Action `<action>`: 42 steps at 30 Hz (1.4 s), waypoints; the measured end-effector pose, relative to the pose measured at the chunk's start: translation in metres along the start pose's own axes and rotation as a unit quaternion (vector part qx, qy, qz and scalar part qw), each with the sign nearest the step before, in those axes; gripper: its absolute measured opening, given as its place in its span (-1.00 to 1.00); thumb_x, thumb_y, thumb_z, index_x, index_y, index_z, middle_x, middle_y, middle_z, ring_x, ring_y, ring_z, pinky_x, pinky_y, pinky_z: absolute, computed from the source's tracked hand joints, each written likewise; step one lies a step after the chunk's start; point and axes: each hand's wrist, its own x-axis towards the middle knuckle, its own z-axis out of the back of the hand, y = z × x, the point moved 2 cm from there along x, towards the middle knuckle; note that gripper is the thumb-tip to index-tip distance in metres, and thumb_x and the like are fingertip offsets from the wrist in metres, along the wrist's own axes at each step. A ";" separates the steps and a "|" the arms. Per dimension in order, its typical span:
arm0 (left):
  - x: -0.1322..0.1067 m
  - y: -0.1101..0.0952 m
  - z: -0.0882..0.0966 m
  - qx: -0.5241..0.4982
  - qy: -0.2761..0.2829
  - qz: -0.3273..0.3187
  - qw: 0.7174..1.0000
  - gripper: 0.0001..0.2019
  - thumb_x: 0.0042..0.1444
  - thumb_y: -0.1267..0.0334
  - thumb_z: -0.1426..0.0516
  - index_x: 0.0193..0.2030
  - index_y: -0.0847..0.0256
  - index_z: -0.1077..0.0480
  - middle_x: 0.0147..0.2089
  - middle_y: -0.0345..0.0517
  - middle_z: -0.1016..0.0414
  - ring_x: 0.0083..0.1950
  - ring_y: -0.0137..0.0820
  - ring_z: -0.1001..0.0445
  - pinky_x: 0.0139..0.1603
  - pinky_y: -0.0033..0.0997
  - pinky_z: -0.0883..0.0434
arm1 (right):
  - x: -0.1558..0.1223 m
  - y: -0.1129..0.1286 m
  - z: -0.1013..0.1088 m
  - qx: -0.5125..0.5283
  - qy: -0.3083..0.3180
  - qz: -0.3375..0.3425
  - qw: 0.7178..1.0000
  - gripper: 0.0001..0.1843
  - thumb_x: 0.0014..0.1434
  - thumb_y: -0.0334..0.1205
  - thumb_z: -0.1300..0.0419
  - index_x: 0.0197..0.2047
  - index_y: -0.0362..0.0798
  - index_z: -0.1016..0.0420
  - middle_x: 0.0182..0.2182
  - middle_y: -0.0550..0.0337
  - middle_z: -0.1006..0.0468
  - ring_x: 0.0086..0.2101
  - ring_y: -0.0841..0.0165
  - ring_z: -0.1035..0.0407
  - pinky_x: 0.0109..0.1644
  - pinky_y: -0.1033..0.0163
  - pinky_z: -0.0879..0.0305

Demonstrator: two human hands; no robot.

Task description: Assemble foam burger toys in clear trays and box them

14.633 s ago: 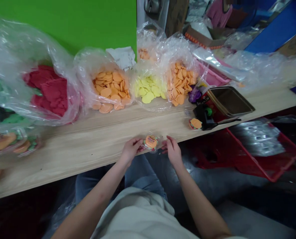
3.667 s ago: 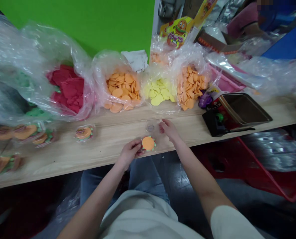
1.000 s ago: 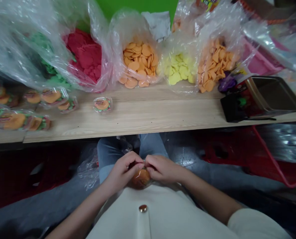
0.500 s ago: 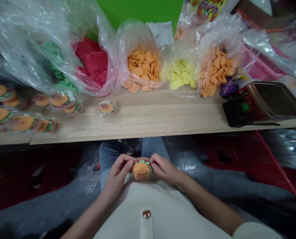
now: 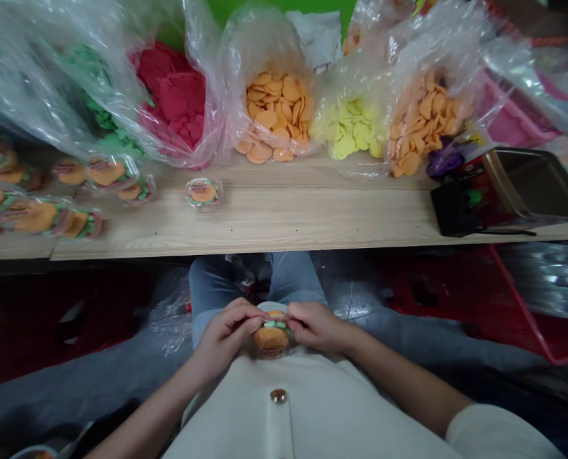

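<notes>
Between my two hands, close to my body and below the table edge, is a clear plastic pack with a burger-shaped candy point(image 5: 271, 339) in it. Orange bun pieces, green bits and a reddish layer show through the plastic. My left hand point(image 5: 232, 326) pinches its left side with thumb and fingers. At the right side, my right hand point(image 5: 313, 326) grips it the same way, fingers curled. A similar packed burger candy point(image 5: 203, 192) lies alone on the wooden table point(image 5: 264, 223) ahead.
More packed burger candies point(image 5: 37, 217) cluster at the table's left. Along the back stand plastic bags of red pieces point(image 5: 176, 95), orange discs point(image 5: 276, 118), yellow pieces point(image 5: 353, 131) and orange pieces point(image 5: 427, 121). A dark-lidded container point(image 5: 542, 185) sits at right, above a red crate point(image 5: 513, 306).
The candy pack has tilted in my hands, so its green edge and far bun now show more. My view has shifted slightly, and the table appears higher.
</notes>
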 end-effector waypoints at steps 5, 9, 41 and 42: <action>0.007 0.000 0.000 -0.020 0.004 0.032 0.999 -0.79 0.08 0.17 -0.07 -0.32 0.19 -0.49 -0.34 -0.10 -0.43 -0.26 -0.38 -0.35 -0.20 -0.44 -0.29 | 0.003 -0.011 -0.008 0.068 -0.029 -0.028 0.997 -0.82 0.13 -0.29 0.04 -0.50 -0.06 -0.12 -0.57 0.35 -0.19 -0.53 0.51 -0.07 -0.47 0.40 0.05; 0.013 0.007 -0.008 -0.150 -0.077 0.128 0.977 -0.73 0.05 0.09 -0.09 -0.33 0.27 -0.45 -0.35 -0.09 -0.44 -0.33 -0.40 -0.36 -0.29 -0.45 -0.32 | 0.007 -0.016 -0.011 0.099 -0.088 -0.092 0.987 -0.80 0.23 -0.20 0.12 -0.42 -0.04 -0.14 -0.54 0.34 -0.23 -0.49 0.49 -0.13 -0.43 0.39 0.00; 0.037 -0.011 -0.012 0.006 0.050 -0.023 0.998 -0.83 0.09 0.23 -0.08 -0.39 0.25 -0.45 -0.38 -0.13 -0.38 -0.31 -0.44 -0.33 -0.26 -0.47 -0.27 | 0.013 0.008 0.011 -0.086 -0.028 -0.036 0.995 -0.92 0.10 -0.32 0.02 -0.43 -0.05 -0.18 -0.52 0.32 -0.26 -0.51 0.50 -0.06 -0.44 0.37 0.10; 0.036 -0.011 -0.013 0.002 0.042 -0.017 0.999 -0.82 0.09 0.23 -0.08 -0.40 0.26 -0.44 -0.39 -0.14 -0.38 -0.32 -0.45 -0.32 -0.28 -0.48 -0.27 | 0.015 0.008 0.010 -0.082 -0.026 -0.035 0.996 -0.91 0.10 -0.33 0.02 -0.44 -0.05 -0.17 -0.54 0.33 -0.25 -0.53 0.51 -0.04 -0.45 0.37 0.11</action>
